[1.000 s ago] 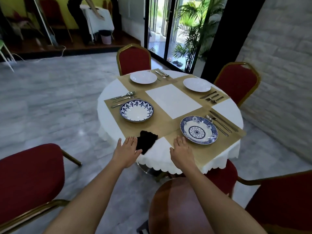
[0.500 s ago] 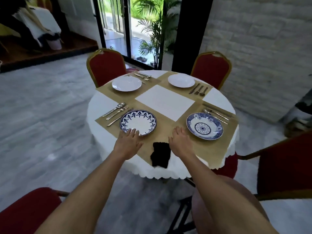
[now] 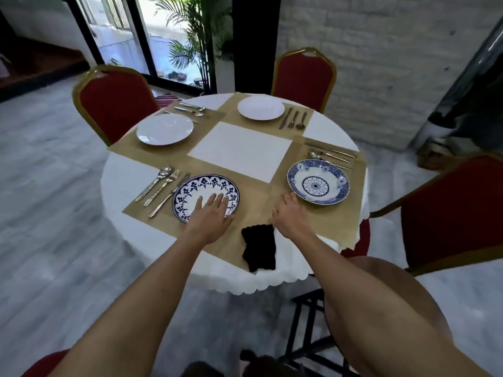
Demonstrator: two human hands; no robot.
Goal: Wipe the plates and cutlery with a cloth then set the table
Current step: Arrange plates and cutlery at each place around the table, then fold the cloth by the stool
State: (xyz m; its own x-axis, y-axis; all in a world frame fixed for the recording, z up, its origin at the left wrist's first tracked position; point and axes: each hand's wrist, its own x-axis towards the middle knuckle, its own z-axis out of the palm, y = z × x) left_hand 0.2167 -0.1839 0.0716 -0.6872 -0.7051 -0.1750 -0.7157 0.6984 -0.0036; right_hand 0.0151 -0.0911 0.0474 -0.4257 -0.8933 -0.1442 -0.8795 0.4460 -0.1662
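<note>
Black cloth [image 3: 260, 247] lies crumpled at table [image 3: 119, 175] edge, untouched. Left hand [image 3: 211, 216] now flat on blue plate [image 3: 202, 186], up from its rim; right hand [image 3: 290, 216] open, fingers straight, just beside cloth.

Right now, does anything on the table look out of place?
The cutlery beside the far-left white plate lies scattered at angles, not lined up. The black cloth sits crumpled near the front edge.

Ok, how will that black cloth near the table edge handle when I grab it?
The black cloth lies rumpled with uneven edges, so it is probably floppy and will sag from any pinch. It looks small and thin, so likely light. Probably neither fragile nor apt to roll.
</note>
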